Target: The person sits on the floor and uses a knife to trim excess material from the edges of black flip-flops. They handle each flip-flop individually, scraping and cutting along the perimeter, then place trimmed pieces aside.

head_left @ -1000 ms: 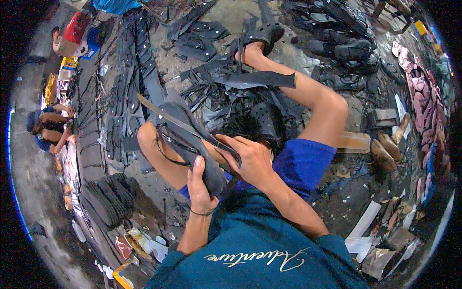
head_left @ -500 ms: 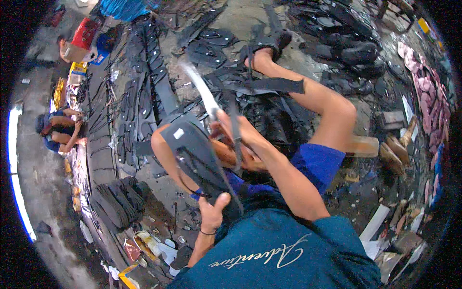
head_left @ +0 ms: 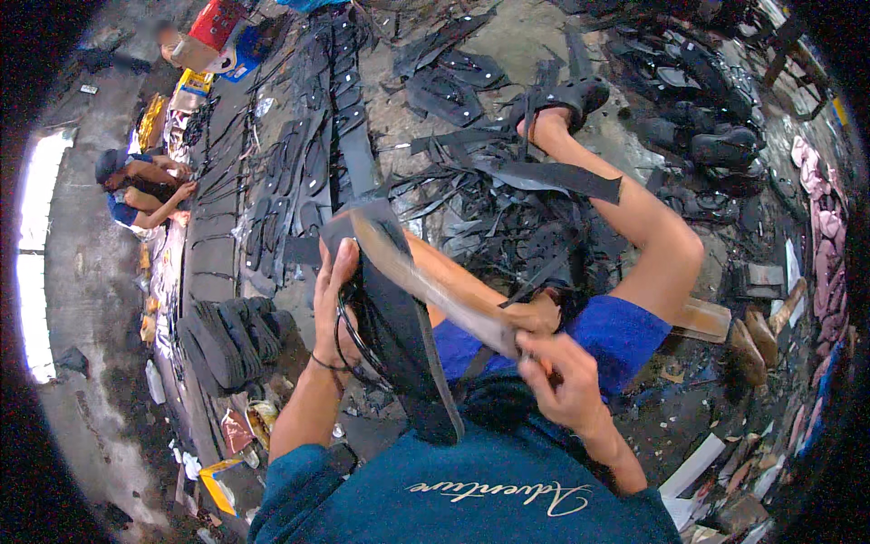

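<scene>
My left hand (head_left: 332, 295) is wrapped round the side of a black flip-flop (head_left: 403, 331), thumb upward, and holds it tilted over my lap. Thin black strap loops (head_left: 349, 340) hang beside the wrist. In my right hand (head_left: 569, 379) is the handle of a long knife (head_left: 453, 299). Its blade is smeared by motion and lies across the upper end of the flip-flop; whether it touches the edge I cannot tell.
Many black soles and offcut strips (head_left: 535, 177) cover the floor ahead. A stack of dark soles (head_left: 231, 340) stands at left, and pink pieces (head_left: 826, 227) are heaped far right. Another person (head_left: 145, 190) squats at the far left. My bare legs flank the work.
The knife has come down from beyond the flip-flop to lie across it, and my right hand has drawn back to the right. My left hand has moved up along the flip-flop.
</scene>
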A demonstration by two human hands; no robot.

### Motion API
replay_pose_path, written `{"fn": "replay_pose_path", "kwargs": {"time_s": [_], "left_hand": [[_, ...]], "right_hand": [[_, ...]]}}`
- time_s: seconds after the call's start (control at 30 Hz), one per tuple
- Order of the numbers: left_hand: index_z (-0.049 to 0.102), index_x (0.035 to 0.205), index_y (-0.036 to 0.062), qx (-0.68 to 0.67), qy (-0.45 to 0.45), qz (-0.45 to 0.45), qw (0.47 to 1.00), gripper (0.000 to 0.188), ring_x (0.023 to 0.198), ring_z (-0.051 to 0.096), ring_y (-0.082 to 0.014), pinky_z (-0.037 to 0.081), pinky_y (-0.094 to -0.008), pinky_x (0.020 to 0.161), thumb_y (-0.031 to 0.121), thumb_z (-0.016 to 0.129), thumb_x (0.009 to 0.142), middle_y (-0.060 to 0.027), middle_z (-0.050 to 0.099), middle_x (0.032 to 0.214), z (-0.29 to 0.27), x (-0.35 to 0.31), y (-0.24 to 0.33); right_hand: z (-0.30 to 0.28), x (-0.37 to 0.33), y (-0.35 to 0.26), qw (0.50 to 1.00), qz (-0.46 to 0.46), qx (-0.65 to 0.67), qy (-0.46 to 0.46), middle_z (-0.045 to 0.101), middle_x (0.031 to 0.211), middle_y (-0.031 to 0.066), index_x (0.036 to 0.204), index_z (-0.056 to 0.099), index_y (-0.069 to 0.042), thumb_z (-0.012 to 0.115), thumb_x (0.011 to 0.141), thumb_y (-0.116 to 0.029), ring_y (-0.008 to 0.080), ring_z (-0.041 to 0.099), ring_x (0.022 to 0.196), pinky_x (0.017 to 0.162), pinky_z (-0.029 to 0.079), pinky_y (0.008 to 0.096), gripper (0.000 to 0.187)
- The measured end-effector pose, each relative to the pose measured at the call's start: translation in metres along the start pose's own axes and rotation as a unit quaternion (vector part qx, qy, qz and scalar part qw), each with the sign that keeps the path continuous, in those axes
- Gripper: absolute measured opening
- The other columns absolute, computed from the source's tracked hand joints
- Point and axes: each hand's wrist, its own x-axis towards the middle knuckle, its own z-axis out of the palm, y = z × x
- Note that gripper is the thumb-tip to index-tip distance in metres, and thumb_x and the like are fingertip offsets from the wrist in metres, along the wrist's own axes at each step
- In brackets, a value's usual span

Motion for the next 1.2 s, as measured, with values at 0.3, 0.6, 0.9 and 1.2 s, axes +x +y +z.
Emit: {"fn": "replay_pose_path", "kwargs": {"time_s": [0.3,0.6,0.9,1.2], "left_hand": [[0.042,0.14,0.0045,0.119,0.03,0.019,0.992,0.053,0.11,0.061,-0.0169,0.05,-0.0337,0.097,0.024,0.064,0.096,-0.0082,0.06,0.121,-0.053,-0.01,-0.046],[0.043,0.138,-0.0021,0.225,-0.13,0.037,0.965,0.071,0.108,0.061,-0.02,0.049,-0.0339,0.096,0.031,0.075,0.085,-0.0107,0.059,0.124,-0.006,-0.012,-0.015],[0.049,0.134,-0.0003,0.251,-0.222,0.006,0.942,0.061,0.112,0.058,-0.0171,0.043,-0.0328,0.101,0.023,0.076,0.085,-0.0072,0.062,0.12,-0.03,-0.028,-0.011],[0.058,0.124,-0.0016,0.292,-0.267,-0.061,0.916,0.051,0.108,0.061,-0.0185,0.046,-0.0353,0.099,0.019,0.078,0.082,-0.0097,0.067,0.116,-0.012,-0.053,-0.009]], "right_hand": [[0.011,-0.009,-0.014,0.999,0.031,-0.007,0.004,0.072,0.09,0.0114,0.11,0.071,-0.006,0.079,0.082,-0.018,0.0212,0.067,0.065,0.06,0.054,0.0318,0.032],[0.01,0.11,-0.022,0.997,0.034,0.063,-0.005,0.067,0.076,0.013,0.109,0.069,0.0,0.066,0.092,-0.013,0.013,0.059,0.058,0.054,0.047,0.0274,0.022],[-0.047,-0.011,-0.005,0.989,0.093,-0.001,-0.111,0.072,0.084,0.0101,0.109,0.074,-0.008,0.079,0.081,-0.021,0.0213,0.066,0.064,0.061,0.054,0.0318,0.031],[-0.066,0.048,-0.045,0.982,0.0,-0.063,-0.177,0.067,0.075,0.0129,0.107,0.072,-0.004,0.076,0.084,-0.015,0.0265,0.065,0.061,0.056,0.052,0.034,0.027]]}}
